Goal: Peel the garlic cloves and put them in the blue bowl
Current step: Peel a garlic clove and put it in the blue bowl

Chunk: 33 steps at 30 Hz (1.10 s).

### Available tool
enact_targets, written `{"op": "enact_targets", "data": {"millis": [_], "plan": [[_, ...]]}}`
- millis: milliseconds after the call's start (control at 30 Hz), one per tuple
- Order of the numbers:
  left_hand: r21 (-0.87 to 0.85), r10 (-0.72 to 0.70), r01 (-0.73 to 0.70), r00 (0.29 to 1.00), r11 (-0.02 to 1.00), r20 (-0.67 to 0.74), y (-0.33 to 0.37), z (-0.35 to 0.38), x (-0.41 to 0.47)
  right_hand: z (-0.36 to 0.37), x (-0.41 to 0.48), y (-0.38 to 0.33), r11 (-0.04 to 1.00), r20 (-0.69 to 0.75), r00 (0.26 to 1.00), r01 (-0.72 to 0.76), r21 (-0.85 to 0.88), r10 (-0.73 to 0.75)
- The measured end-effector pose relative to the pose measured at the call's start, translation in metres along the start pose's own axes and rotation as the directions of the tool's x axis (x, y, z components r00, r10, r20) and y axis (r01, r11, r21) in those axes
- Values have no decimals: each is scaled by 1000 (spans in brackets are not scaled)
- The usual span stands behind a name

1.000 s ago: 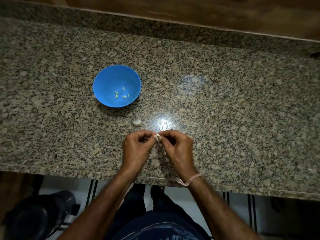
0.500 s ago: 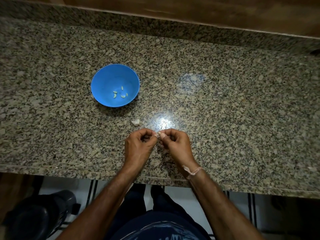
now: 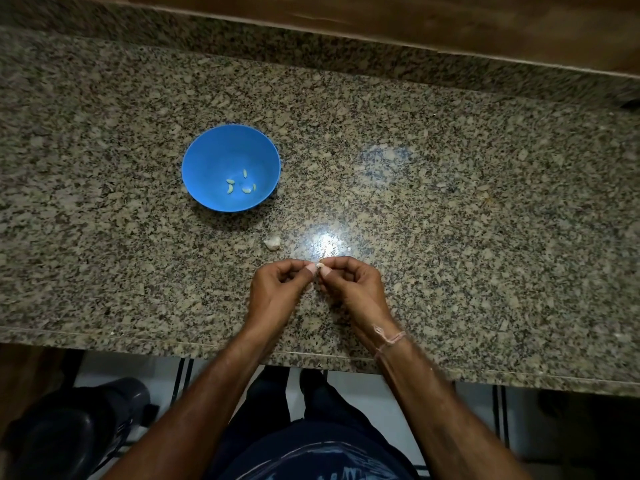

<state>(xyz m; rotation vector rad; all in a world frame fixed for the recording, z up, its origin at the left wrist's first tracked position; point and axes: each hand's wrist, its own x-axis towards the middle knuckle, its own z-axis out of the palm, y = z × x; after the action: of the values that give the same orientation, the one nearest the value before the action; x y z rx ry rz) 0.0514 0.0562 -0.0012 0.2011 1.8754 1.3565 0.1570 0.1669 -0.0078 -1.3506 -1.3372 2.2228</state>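
A big speckled stone counter (image 3: pixel 450 202) is filling most of the view, and a shiny spot of light is glowing near its middle. A brown wooden wall (image 3: pixel 381 15) is running along the back at 12 o'clock. A pale floor (image 3: pixel 363 386) with dark lines is showing under the counter edge at 6 o'clock, and a dark round thing (image 3: pixel 69 431), too dim to tell, is sitting at 8 o'clock.

The blue bowl (image 3: pixel 214 150) is sitting on the counter at 10 o'clock from the hands, and four peeled cloves (image 3: pixel 229 187) are lying inside it. The left hand (image 3: pixel 277 292) and the right hand (image 3: pixel 353 289) are meeting just above the counter's near edge. Both are curling their fingers in and pinching one small garlic clove (image 3: pixel 319 266) between their tips. A thin thread (image 3: pixel 391 341) is going round the right wrist. A little white garlic piece (image 3: pixel 272 242) is lying at 5 o'clock from the bowl, near the hands.

Next to half a second ago, the hands are staying in almost the same spot, the pinch is looking the same, and the bowl is still holding four cloves
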Motion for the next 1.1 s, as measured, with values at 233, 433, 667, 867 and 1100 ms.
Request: {"op": "enact_targets", "data": {"millis": [233,433,667,867,1100], "plan": [[-205,-149,161,986,965,73,1,0,2,3,0,3,966,0,980,198,-166,-201],[-241,-224,244,969,939,107,-7,-2,9,1,2,7,902,28,944,324,-286,-330],[-244,-215,229,973,942,82,-7,4,7,3,-2,9,891,65,934,354,-284,-351],[-163,-115,123,992,979,59,0,8,1,7,-3,7,974,37,981,195,-119,-192],[4,-65,65,998,998,10,-7,8,-2,8,-3,5,893,29,990,-137,428,138]]}}
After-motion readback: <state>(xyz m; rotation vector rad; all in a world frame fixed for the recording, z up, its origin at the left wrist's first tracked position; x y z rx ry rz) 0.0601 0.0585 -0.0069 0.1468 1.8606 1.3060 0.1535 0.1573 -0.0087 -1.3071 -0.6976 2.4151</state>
